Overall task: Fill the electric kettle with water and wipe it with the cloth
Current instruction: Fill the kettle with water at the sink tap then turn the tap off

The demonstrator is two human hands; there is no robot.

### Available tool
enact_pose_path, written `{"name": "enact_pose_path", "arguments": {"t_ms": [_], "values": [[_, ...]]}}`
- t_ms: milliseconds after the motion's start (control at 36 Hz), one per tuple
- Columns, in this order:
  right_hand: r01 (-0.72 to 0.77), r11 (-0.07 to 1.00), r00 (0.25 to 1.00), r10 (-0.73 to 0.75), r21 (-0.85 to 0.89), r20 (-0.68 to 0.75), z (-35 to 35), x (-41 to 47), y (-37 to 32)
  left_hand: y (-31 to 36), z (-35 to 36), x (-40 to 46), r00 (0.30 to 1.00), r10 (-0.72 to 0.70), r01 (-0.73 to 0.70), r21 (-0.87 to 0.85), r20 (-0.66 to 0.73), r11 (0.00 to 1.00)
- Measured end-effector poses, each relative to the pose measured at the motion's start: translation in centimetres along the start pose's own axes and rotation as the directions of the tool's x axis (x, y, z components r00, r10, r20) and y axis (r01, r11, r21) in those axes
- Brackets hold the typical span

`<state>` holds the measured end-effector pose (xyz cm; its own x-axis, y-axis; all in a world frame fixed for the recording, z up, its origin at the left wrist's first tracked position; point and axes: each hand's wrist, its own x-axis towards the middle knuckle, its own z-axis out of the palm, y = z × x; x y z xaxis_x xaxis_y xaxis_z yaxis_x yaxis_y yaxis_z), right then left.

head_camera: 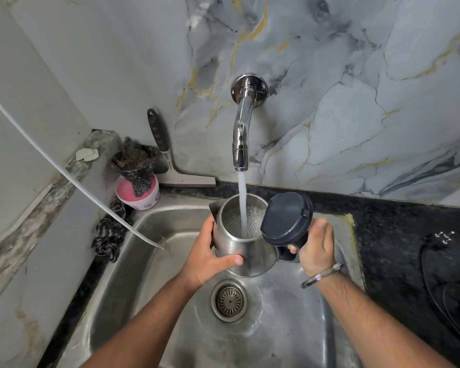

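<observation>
Head view: stainless steel sink [122, 274] filling frame centre & bottom, black speckled stone counter [398, 235] at right, grey marble-look wall w/ gold veins [356, 75] across the top. Chrome wall tap [241, 134] is pouring water into the round steel electric kettle [243, 251], frame centre, dark lid [286, 217] standing open. Left hand [206, 257] is wrapping the body; right hand [316, 248] is gripping the handle. Checked dark cloth [109, 232] is lying bunched at sink's left rim. Black item at right edge is cut off, unclear.

The kettle [239, 245] is brushed steel with a matt dark plastic lid [286, 219]. Tap [242, 128] is glossy chrome; sink [149, 261] is dull, wet stainless steel. The wall [356, 75] is smooth marble-look, the desk [388, 235] speckled black stone.
</observation>
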<state>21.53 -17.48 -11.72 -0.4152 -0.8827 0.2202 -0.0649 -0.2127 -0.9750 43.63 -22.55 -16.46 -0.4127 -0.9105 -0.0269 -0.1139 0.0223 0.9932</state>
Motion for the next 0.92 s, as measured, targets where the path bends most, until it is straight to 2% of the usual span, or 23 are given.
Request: {"name": "enact_pose_path", "arguments": {"t_ms": [917], "values": [[-0.013, 1.000, 1.000, 0.012, 0.028, 0.019, -0.11, -0.22, -0.12, -0.65, -0.01, -0.15, 1.000, 0.012, -0.012, -0.008, 0.000, 1.000]]}}
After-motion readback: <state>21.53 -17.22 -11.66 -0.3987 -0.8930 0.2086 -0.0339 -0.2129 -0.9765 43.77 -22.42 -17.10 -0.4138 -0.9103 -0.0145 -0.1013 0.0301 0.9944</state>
